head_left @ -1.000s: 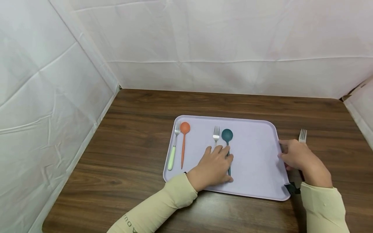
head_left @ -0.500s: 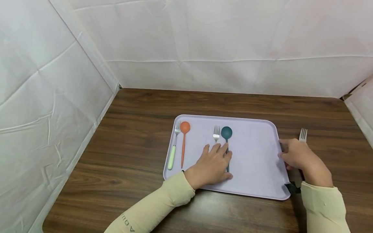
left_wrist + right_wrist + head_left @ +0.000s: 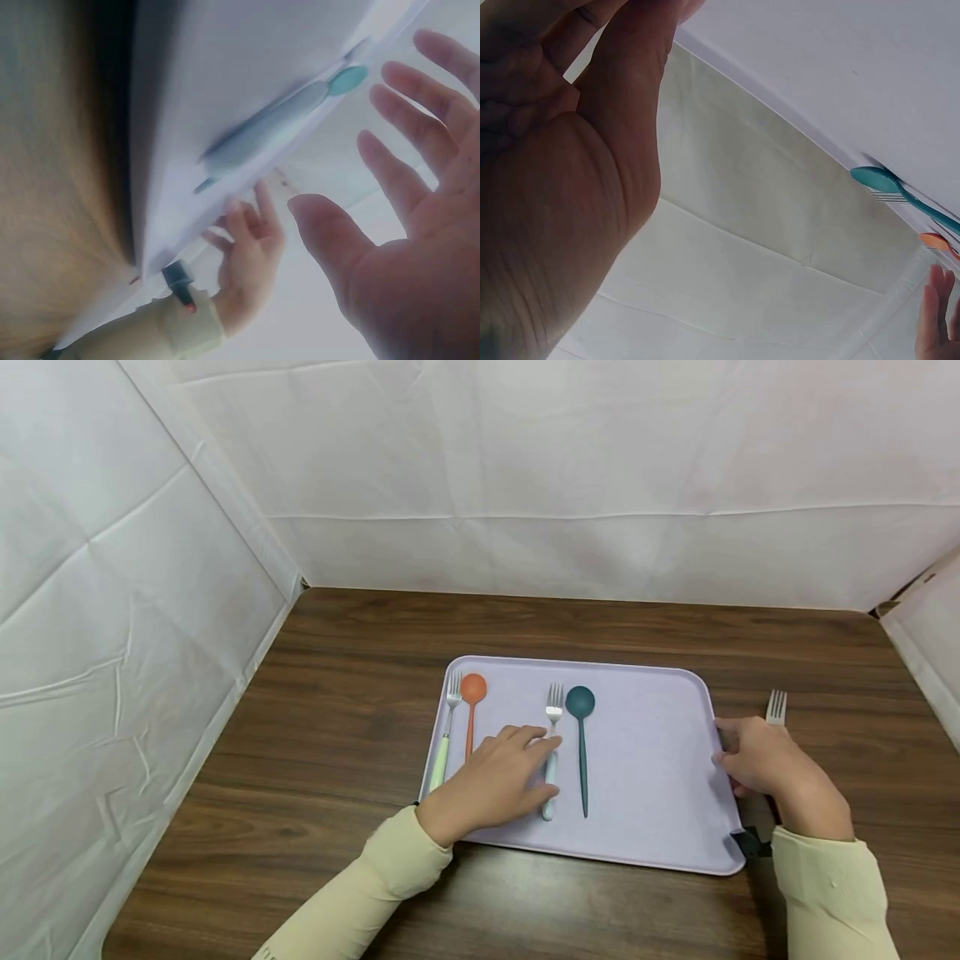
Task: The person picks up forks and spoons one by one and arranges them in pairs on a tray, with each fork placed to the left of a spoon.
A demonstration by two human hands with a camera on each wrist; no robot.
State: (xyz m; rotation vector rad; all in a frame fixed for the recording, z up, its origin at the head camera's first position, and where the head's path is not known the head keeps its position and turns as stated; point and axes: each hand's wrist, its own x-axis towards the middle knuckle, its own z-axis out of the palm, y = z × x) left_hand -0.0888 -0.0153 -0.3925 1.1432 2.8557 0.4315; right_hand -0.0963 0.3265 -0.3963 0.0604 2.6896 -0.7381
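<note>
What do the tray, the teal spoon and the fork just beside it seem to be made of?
The tray: probably matte moulded plastic, given its even lilac colour and rounded rim. The teal spoon: perhaps plastic or coated metal, smooth; its single solid colour leaves that open. The fork: metal head, polished, by its silvery shine; the pale, smooth handle may be plastic.

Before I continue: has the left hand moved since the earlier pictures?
Yes: the left hand moved leftward over the tray, away from the teal spoon.
</note>
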